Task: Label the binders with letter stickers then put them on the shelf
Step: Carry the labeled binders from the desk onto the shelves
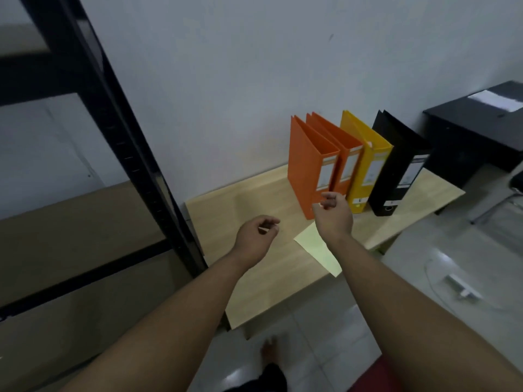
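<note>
Head view: four binders stand upright in a row on the table point(226, 210), spines facing the person, long axes vertical. Nearest orange binder point(307, 165) is the leftmost, then a second orange binder point(349, 157), a yellow binder point(368, 162) and a black binder point(399, 165). Yellow and black each show a small pale tag low on the spine; the orange spines' lower ends are hidden. Right hand point(335, 216) hangs directly in front of the nearest orange spine's foot, fingers point(329, 198) curled in towards the thumb. Whether they pinch anything I cannot tell. Left hand point(256, 233) is off to the left of that binder and nearer the person, its fingers point(270, 222) clenched on what looks like a small pale sticker point(264, 230). Sticker sheet point(319, 250) lies flat on the table, between the two hands and partly under the right wrist. Judgement: the nearest orange binder is the one in hand. Its spine lies ahead and to the right of the left fingers, just beyond the right ones, so the right hand is closer. Shelf point(119, 128) stands well to the left of both hands.
</note>
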Motion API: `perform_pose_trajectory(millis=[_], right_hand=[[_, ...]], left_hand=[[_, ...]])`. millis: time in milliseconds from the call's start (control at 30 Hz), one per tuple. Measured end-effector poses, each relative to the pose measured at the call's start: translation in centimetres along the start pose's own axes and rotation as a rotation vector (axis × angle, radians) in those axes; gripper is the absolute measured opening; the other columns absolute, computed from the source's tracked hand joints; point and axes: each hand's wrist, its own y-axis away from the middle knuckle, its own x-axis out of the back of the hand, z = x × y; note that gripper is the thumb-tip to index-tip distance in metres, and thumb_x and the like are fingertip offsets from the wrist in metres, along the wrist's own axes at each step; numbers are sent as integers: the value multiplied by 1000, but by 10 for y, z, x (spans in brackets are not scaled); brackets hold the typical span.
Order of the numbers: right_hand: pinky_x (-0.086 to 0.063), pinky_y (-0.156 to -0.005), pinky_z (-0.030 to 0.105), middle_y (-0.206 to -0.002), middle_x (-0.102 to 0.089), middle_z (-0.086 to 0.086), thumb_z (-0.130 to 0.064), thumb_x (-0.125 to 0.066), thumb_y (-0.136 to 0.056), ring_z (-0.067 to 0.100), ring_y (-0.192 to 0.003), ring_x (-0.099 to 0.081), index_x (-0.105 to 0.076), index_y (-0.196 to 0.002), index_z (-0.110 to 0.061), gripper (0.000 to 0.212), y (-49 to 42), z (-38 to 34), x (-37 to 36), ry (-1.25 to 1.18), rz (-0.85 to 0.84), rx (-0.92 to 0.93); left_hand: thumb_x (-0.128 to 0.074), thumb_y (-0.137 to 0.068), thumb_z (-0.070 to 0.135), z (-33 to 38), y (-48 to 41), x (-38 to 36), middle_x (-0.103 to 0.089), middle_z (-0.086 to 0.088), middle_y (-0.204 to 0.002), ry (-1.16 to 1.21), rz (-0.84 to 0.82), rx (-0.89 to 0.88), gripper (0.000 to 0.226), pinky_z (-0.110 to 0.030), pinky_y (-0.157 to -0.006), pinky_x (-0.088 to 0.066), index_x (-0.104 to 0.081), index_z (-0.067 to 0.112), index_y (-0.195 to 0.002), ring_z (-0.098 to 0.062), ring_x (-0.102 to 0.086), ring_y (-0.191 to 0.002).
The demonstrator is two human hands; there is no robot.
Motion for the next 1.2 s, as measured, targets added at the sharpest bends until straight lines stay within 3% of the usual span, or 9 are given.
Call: perform_pose_trajectory(millis=[100, 200, 367, 467, 600, 867, 1000, 1100, 1200], right_hand=[[-60, -84, 37, -120, -69, -3, -25, -85, -87, 18, -101, -71, -62, -128, -26, 47, -42, 2, -5, 23, 14, -25], [-59, -97, 44, -133, -65, 1, -31, -90, -83, 23, -117, -68, -54, -141, -23, 68, -85, 0, -11, 50, 9, -42], [-56, -107, 50, -143, -63, 2, -42, -94, -72, 25, -128, -64, -47, -150, -22, 94, -145, 3, -28, 97, 17, -62], [-52, -112, 52, -147, -61, 4, -54, -92, -61, 28, -135, -60, -43, -154, -20, 110, -173, 8, -45, 105, 56, -88], [-46, -118, 51, -154, -56, 5, -37, -96, -76, 30, -142, -54, -42, -155, -19, 97, -197, 7, -63, 144, 80, -76], [-51, -114, 54, -147, -66, 1, -42, -96, -76, 31, -133, -65, -45, -145, -25, 87, -221, 16, -77, 178, 93, -121], [-51, -113, 51, -145, -66, 1, -38, -96, -78, 31, -131, -64, -50, -142, -23, 80, -211, 4, -73, 152, 118, -74], [-53, -109, 44, -135, -68, -3, -34, -95, -79, 28, -125, -66, -55, -135, -24, 70, -200, -6, -62, 122, 106, -21], [-53, -106, 40, -128, -67, -11, -41, -94, -80, 22, -121, -66, -56, -135, -28, 68, -187, -15, -44, 83, 86, 46]], left_hand=[[-70, -101, 18, -3, -39, -15, -76, 6, -107, -2, 15, 0, 14, -3, -70, -45, -79, 23, -110, -11, -69, -95], [-71, -100, 16, -6, -80, -33, -77, 5, -107, 21, 14, 10, 14, -5, -71, -46, -78, 25, -106, -14, -71, -96], [-70, -100, 16, -10, -143, -55, -76, 9, -105, 58, -33, 29, 15, -15, -77, -50, -80, 21, -109, -3, -67, -87], [-69, -101, 19, -11, -176, -64, -75, 11, -107, 54, -56, 64, 15, -11, -73, -50, -80, 25, -109, -10, -69, -88], [-69, -101, 21, -17, -211, -70, -75, 10, -107, 14, -99, 87, 15, -11, -72, -49, -80, 24, -111, -12, -68, -84], [-66, -102, 22, -25, -242, -81, -73, 11, -104, -30, -114, 131, 17, -4, -66, -44, -80, 22, -112, -6, -62, -75], [-67, -102, 25, -23, -238, -83, -73, 12, -105, -28, -121, 156, 16, -12, -67, -47, -78, 25, -114, -7, -63, -75], [-70, -100, 29, -18, -232, -83, -73, 8, -106, -41, -132, 181, 19, -21, -70, -47, -74, 26, -118, -13, -67, -83], [-75, -97, 40, -6, -218, -84, -65, 1, -125, -35, -150, 281, 45, -24, -68, -49, -61, 24, -137, -17, -66, -99]])
